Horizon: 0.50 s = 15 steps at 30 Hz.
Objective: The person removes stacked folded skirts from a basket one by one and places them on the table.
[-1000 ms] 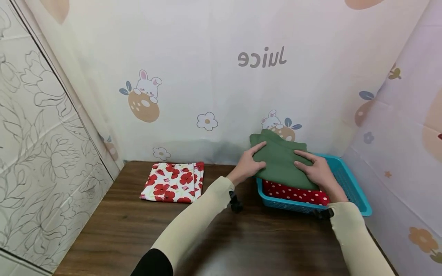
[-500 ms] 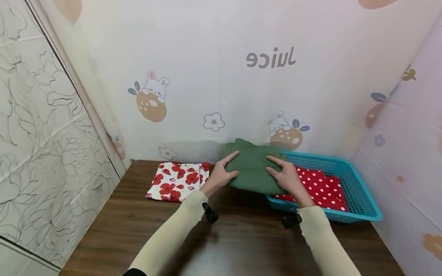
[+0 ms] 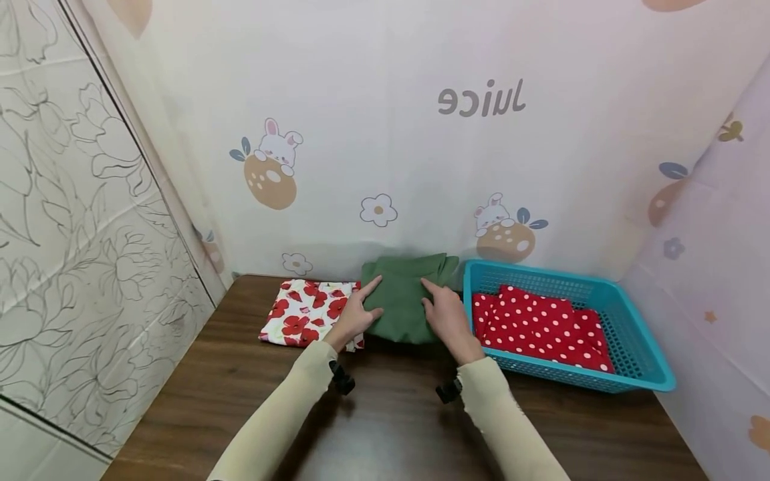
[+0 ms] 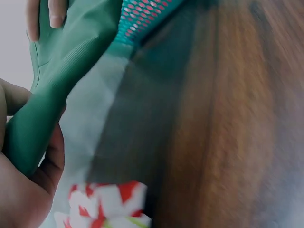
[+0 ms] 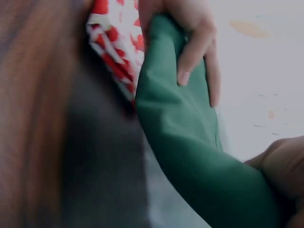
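Observation:
A folded green cloth (image 3: pixel 402 304) is held between both hands near the back wall, between the floral cloth and the basket. My left hand (image 3: pixel 356 315) grips its left edge, thumb on top and other fingers curled underneath in the left wrist view. At the opposite edge my right hand (image 3: pixel 446 314) pinches the cloth the same way. In the left wrist view the green cloth (image 4: pixel 61 71) hangs above the table. A folded white cloth with red flowers (image 3: pixel 303 314) lies left of it, partly behind the left hand.
At the right stands a blue plastic basket (image 3: pixel 652 341) with a red polka-dot cloth (image 3: pixel 541 327) folded inside. The brown wooden table (image 3: pixel 397 414) meets a printed curtain wall (image 3: pixel 337 133) at its back edge.
Both hands have carried the green cloth leftward, from above the basket to beside the floral cloth. The polka-dot cloth in the basket is now uncovered. The head view has shifted slightly.

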Each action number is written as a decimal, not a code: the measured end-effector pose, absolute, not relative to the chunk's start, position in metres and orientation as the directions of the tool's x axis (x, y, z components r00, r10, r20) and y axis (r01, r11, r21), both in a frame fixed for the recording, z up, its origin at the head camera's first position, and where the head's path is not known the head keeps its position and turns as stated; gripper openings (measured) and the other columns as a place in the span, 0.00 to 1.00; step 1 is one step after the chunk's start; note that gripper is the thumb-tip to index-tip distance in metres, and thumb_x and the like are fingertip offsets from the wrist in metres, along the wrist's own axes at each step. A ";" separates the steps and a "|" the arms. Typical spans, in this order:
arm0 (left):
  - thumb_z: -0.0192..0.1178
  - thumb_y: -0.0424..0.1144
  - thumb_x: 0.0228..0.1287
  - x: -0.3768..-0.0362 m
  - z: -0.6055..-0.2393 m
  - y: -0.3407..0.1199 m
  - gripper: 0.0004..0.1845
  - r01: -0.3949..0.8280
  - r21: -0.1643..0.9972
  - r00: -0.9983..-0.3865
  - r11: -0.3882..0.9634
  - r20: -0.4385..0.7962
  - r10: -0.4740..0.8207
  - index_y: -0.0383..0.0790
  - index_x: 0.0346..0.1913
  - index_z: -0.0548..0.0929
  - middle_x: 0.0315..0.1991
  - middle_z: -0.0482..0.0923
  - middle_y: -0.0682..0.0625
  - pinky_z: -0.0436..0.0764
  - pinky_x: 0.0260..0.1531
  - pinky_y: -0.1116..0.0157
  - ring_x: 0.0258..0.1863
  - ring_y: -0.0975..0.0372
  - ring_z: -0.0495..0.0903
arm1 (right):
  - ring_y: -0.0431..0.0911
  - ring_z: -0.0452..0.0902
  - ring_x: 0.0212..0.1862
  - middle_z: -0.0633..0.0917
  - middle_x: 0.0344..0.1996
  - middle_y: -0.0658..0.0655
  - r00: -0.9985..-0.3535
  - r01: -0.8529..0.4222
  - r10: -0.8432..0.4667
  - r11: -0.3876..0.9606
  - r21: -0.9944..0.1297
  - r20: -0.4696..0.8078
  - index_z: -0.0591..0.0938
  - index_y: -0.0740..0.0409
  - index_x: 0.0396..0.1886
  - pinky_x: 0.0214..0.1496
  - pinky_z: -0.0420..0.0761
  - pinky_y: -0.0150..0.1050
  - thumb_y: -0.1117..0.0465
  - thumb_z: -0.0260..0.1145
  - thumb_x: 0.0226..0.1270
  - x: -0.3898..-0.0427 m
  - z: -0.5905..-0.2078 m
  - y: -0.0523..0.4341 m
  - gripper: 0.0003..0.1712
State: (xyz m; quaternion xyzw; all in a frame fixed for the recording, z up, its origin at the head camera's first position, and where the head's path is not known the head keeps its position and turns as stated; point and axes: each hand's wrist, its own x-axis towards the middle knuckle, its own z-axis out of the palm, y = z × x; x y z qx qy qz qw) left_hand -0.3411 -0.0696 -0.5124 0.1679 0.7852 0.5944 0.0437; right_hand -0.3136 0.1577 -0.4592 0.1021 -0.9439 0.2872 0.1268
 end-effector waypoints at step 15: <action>0.55 0.36 0.77 -0.343 -0.548 -0.061 0.37 0.067 0.894 -0.943 0.443 -0.088 0.321 0.41 0.83 0.53 0.82 0.52 0.38 0.65 0.72 0.40 0.80 0.42 0.55 | 0.64 0.78 0.60 0.79 0.61 0.72 -0.990 -0.067 0.025 0.775 -0.628 0.137 0.75 0.66 0.69 0.58 0.81 0.59 0.64 0.65 0.75 -0.324 -0.552 0.171 0.26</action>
